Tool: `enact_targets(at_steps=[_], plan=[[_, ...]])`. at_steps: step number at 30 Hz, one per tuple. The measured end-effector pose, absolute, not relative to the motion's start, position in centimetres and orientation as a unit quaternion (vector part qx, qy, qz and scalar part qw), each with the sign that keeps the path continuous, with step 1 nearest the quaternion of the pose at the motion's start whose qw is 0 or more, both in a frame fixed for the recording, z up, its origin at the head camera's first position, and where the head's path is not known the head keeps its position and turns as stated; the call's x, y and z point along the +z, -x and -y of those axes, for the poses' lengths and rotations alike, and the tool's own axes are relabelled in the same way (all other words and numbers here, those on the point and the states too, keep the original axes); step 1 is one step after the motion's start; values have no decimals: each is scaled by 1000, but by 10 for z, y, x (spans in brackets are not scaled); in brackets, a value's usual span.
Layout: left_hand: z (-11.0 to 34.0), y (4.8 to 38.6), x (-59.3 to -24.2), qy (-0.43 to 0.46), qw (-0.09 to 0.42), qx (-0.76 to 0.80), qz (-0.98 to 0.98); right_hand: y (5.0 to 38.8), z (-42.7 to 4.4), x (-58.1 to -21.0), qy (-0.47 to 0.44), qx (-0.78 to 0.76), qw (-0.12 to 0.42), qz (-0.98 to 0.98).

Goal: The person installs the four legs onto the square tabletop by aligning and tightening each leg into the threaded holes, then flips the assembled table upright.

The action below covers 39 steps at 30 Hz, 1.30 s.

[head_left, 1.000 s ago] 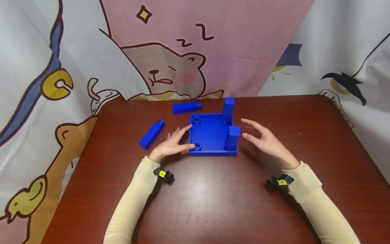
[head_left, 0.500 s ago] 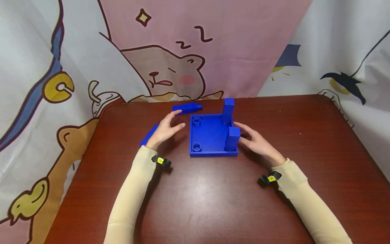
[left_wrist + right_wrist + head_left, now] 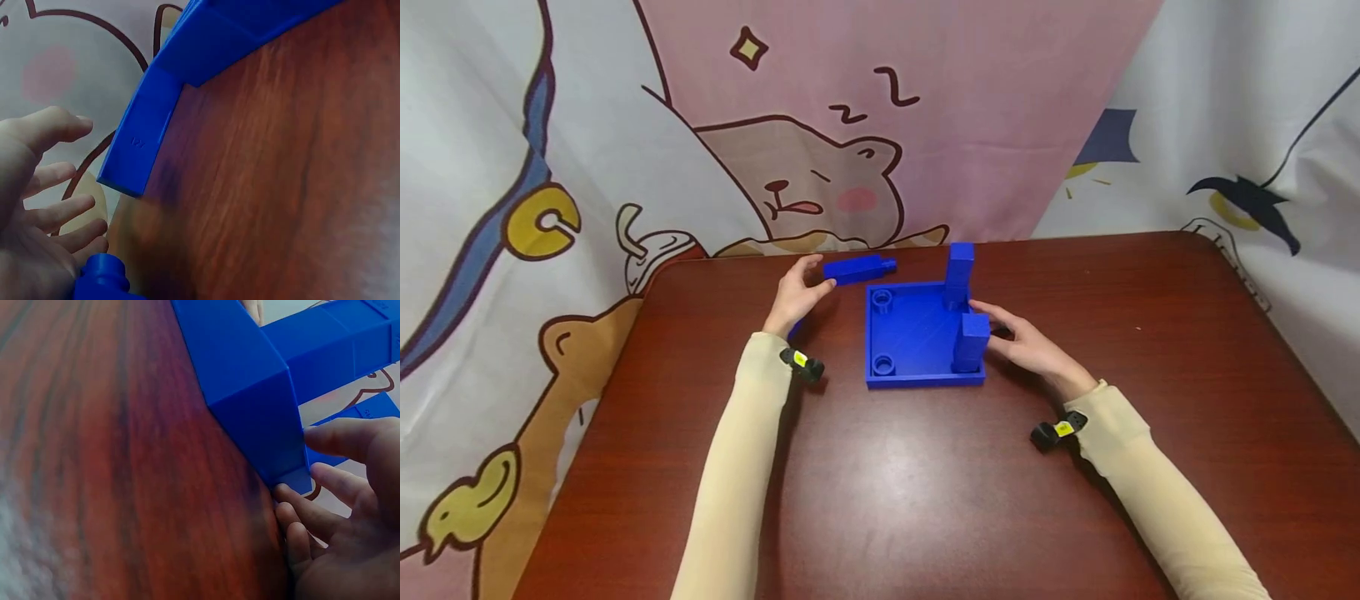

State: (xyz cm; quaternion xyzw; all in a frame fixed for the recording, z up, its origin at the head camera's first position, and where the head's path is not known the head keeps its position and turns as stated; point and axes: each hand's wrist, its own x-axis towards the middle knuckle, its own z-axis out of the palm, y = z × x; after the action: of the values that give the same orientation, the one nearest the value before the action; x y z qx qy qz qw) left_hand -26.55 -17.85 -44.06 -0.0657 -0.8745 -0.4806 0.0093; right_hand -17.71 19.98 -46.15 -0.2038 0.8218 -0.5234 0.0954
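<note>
A blue square tray (image 3: pixel 917 381) lies on the table, with round sockets in its two left corners and upright blue posts (image 3: pixel 959 275) at its right side. My left hand (image 3: pixel 795 298) is at the left end of a loose blue leg (image 3: pixel 853 270), fingers spread; in the left wrist view that leg (image 3: pixel 137 137) lies just past the thumb and the hand (image 3: pixel 47 206) grips nothing. My right hand (image 3: pixel 1033 346) rests with its fingertips on the tray's right side, and the right wrist view shows the fingers (image 3: pixel 340 487) against the blue wall (image 3: pixel 256 425).
A second loose leg (image 3: pixel 795 328) lies mostly hidden under the left hand and wrist, its knobbed end (image 3: pixel 103 272) showing in the left wrist view. Behind the table (image 3: pixel 880 500) hangs a curtain (image 3: pixel 970 125) with cartoon prints.
My left hand has left the tray's left edge and moved back and left to the rear leg. My right hand has moved left onto the tray's right side.
</note>
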Motion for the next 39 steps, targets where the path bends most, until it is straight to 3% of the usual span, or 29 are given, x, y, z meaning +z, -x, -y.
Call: enact_targets(at_steps=[16, 33, 39], plan=[[175, 289, -435, 64, -40, -424, 902, 177, -198, -464, 218, -526, 85, -818], [183, 282, -439, 41, 0, -537, 842, 177, -198, -462, 202, -532, 99, -816], [177, 282, -438, 69, 43, -597, 798, 176, -196, -459, 199, -528, 94, -820]])
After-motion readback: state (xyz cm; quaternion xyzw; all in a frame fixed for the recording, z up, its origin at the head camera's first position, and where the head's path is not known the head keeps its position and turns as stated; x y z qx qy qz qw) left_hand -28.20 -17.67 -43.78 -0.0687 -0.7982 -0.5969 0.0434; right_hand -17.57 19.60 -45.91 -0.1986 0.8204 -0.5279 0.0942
